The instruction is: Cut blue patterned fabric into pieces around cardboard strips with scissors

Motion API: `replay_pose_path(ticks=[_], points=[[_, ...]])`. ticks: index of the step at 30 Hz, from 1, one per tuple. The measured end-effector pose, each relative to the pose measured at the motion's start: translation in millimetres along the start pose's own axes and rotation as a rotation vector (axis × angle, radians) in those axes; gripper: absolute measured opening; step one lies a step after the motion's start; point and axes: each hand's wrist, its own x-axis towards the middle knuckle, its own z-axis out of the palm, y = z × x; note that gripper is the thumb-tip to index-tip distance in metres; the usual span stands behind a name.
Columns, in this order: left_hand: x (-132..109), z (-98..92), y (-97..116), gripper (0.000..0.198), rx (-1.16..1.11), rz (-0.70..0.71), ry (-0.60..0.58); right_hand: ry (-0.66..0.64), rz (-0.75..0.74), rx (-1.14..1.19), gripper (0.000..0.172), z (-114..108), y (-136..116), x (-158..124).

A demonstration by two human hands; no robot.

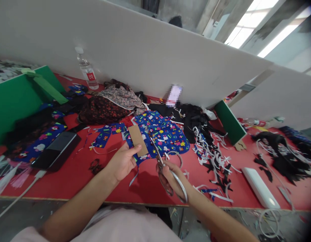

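My left hand (125,160) is closed, its thumb pressing a brown cardboard strip (138,140) onto blue cartoon-print fabric (168,132). The fabric lies spread on the red table beyond both hands. Metal scissors (159,158) are in my right hand (173,173), its fingers around the large handle loops. Their blades point away from me, over the fabric just right of the cardboard. Whether the blades touch the cloth I cannot tell. A thin pale tie (134,176) hangs from the fabric's near edge.
Black and white trimmings (216,161) lie right of the fabric. Behind are floral cloth (107,106), a water bottle (87,70) and a phone (174,95) against a white partition. A black power bank (58,149) is left, a white device (260,188) right. Green boards (230,122) stand at either side.
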Motion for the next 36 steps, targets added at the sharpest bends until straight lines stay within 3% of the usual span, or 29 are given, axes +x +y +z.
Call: replay_pose_path(ticks=[12,19,36], points=[[-4.3,5.8,3.7,0.051,0.004,0.011,0.034,-0.031,0.016,0.034,0.057,0.0,3.0,-1.0],[-6.4,6.9,3.3,0.048,0.032,0.017,0.035,-0.076,-0.022,0.062,0.052,0.3,3.1,-1.9],[-6.2,7.8,2.6,0.048,0.03,0.027,0.032,-0.032,-0.009,0.118,0.047,2.6,4.5,-1.3]])
